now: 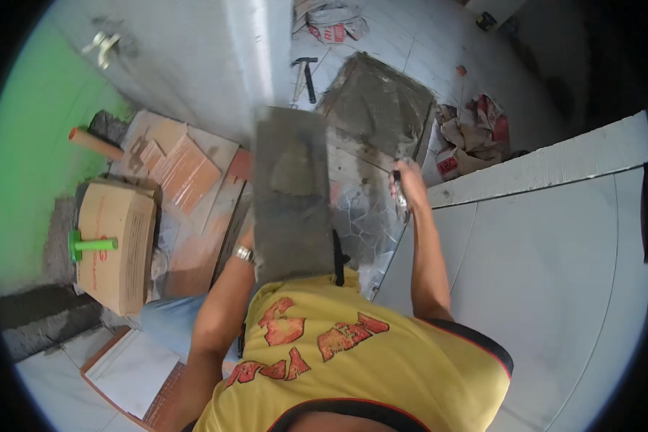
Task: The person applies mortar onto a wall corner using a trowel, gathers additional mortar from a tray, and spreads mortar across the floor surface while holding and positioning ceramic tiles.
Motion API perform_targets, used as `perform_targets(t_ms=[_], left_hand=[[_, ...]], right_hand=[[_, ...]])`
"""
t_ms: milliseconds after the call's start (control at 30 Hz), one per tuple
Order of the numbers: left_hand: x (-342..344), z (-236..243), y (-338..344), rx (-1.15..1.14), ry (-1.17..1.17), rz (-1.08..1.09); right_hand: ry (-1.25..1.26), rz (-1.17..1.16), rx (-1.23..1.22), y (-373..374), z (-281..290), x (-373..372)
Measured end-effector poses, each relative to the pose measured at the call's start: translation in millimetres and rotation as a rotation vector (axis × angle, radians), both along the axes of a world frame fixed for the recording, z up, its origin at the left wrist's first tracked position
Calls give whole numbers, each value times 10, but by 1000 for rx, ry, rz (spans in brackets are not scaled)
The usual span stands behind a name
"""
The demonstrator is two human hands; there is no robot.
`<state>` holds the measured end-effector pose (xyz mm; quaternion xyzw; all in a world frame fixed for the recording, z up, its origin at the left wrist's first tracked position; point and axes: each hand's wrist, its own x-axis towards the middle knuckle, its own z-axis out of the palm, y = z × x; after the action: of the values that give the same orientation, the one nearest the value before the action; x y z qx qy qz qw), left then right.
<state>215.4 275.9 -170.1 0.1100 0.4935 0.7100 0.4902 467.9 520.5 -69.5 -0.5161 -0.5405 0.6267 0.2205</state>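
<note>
A long rectangular tile [291,237], its upper face coated in wet grey mortar, is held up in front of my body. My left hand is behind the tile with its fingers hidden; only the wrist with a metal watch [244,253] shows at the tile's left edge. My right hand [408,180] is closed around the dark handle of a trowel [400,205], to the right of the tile and apart from it. The trowel's blade is seen nearly edge-on. Beyond both hands lies a squarish bed of grey mortar [381,101].
A claw hammer [308,79] lies near the wall corner. Torn paper bags [475,137] sit at the right, beside a white ledge [547,162]. On the left are a cardboard box [115,216] with a green mallet [93,245], cut brown tiles [187,173] and an orange pipe [93,142].
</note>
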Motion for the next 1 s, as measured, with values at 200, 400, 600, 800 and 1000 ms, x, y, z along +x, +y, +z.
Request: perform_targets(t_ms=[200,400,600,800,1000], left_hand=[[-86,-73,1716,-98,36,-309],[-379,-260,2713,-186,16,-471],[-324,-496,3148,-235,-43,-561],[-280,-600,3329,-249,-93,-592],[-447,-549,3376,-245,-115,-551]], right_hand=[[-209,286,213,53,61,323],[-414,488,496,121,-366,197],[-381,350,116,1005,-1031,-129],[-419,247,13,1755,-1526,-237],[-436,91,-151,1961,-1135,-431]])
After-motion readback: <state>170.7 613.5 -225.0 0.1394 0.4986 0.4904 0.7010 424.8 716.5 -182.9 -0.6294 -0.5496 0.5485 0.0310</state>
